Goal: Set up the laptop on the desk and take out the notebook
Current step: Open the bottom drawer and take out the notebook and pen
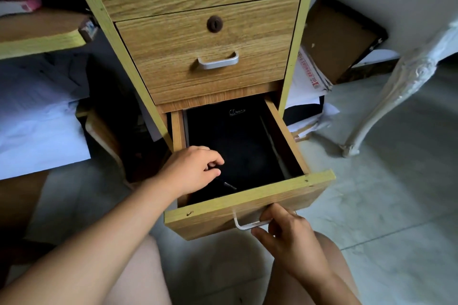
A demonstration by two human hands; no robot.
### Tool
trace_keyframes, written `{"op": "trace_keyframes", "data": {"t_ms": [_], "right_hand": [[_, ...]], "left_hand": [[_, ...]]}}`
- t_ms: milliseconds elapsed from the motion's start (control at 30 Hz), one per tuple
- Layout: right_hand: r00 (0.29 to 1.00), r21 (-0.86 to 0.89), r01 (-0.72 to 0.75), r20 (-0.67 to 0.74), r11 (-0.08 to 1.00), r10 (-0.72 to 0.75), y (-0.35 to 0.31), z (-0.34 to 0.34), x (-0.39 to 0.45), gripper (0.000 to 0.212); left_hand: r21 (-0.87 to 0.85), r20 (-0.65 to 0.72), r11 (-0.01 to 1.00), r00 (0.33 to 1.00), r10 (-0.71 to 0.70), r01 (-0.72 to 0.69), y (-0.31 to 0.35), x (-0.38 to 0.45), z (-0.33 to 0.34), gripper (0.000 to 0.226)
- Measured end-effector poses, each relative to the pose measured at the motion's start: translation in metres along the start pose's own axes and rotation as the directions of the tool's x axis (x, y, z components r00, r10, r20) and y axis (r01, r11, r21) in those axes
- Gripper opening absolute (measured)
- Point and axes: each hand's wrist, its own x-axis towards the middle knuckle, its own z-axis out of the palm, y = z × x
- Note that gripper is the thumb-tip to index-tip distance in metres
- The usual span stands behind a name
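The bottom drawer (250, 199) of a wooden desk pedestal stands pulled out. A black notebook (238, 141) with a small silver logo lies flat inside it and fills most of the drawer. My left hand (195, 168) reaches into the drawer over the notebook's near left part, its fingers curled around a small dark item that I cannot make out. My right hand (280, 228) grips the drawer's metal handle (244, 224) at the front. No laptop is in view.
A shut drawer (208, 47) with a keyhole and a metal handle sits above the pulled-out one. White papers (37, 121) lie under the desk at left. Papers and a brown board (332, 39) lean at right. A white carved furniture leg (386, 96) stands on the tiled floor.
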Motion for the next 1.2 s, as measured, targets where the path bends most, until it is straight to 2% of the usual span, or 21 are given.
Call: {"op": "trace_keyframes", "data": {"t_ms": [167, 267, 400, 500, 600, 667, 800, 833, 900, 967, 1033, 1100, 1200], "right_hand": [[1.0, 0.01, 0.015, -0.006, 1.0, -0.015, 0.001, -0.004, -0.019, 0.024], [1.0, 0.009, 0.013, 0.006, 1.0, -0.013, 0.002, -0.005, -0.029, 0.023], [0.999, -0.006, 0.001, 0.042, 1.0, -0.001, 0.0, -0.009, -0.036, 0.014], [0.998, -0.016, -0.006, 0.066, 1.0, 0.007, -0.003, -0.013, -0.037, 0.011], [0.997, -0.045, 0.018, 0.075, 0.999, -0.014, -0.01, -0.024, -0.038, 0.021], [0.996, -0.069, 0.021, 0.093, 0.997, -0.014, -0.014, -0.035, -0.04, 0.024], [0.994, 0.019, 0.099, 0.04, 0.995, -0.1, -0.018, -0.062, -0.045, 0.042], [0.992, 0.074, 0.13, -0.008, 0.989, -0.129, -0.02, -0.068, -0.043, 0.041], [0.969, 0.125, 0.229, -0.125, 0.965, -0.214, -0.029, -0.078, -0.035, 0.024], [0.945, 0.079, 0.282, -0.193, 0.956, -0.263, -0.044, -0.085, -0.021, 0.017], [0.947, 0.004, 0.26, -0.195, 0.965, -0.255, -0.053, -0.086, -0.005, 0.021], [0.955, -0.075, 0.229, -0.174, 0.97, -0.239, -0.061, -0.083, 0.014, 0.019], [0.985, -0.178, 0.137, -0.084, 0.974, -0.154, -0.068, -0.076, 0.043, 0.019]], "left_hand": [[0.049, 0.128, 0.998, 0.991, 0.045, -0.051, -0.001, -0.008, 0.007, 0.026], [0.097, 0.234, 0.984, 0.964, 0.122, -0.149, 0.002, -0.012, 0.007, 0.028], [0.15, 0.243, 0.955, 0.946, 0.215, -0.256, 0.008, -0.015, 0.01, 0.013], [0.174, 0.269, 0.939, 0.932, 0.243, -0.295, 0.011, -0.013, 0.011, 0.01], [0.171, 0.28, 0.935, 0.925, 0.258, -0.312, 0.013, -0.014, 0.01, 0.01], [0.169, 0.274, 0.934, 0.925, 0.264, -0.316, 0.012, -0.015, 0.009, 0.01], [0.135, 0.233, 0.951, 0.941, 0.244, -0.28, 0.008, -0.016, 0.008, 0.009], [0.126, 0.219, 0.957, 0.948, 0.231, -0.262, 0.008, -0.016, 0.007, 0.009], [0.113, 0.197, 0.963, 0.955, 0.221, -0.246, 0.009, -0.018, 0.007, 0.01], [0.058, 0.177, 0.969, 0.957, 0.228, -0.241, 0.01, -0.02, 0.006, 0.013], [-0.013, 0.15, 0.969, 0.958, 0.246, -0.247, 0.009, -0.023, 0.006, 0.025], [-0.031, 0.097, 0.961, 0.956, 0.277, -0.275, 0.007, -0.023, 0.007, 0.038], [0.01, -0.042, 0.975, 0.974, 0.221, -0.221, 0.01, -0.022, 0.005, 0.036]]}}
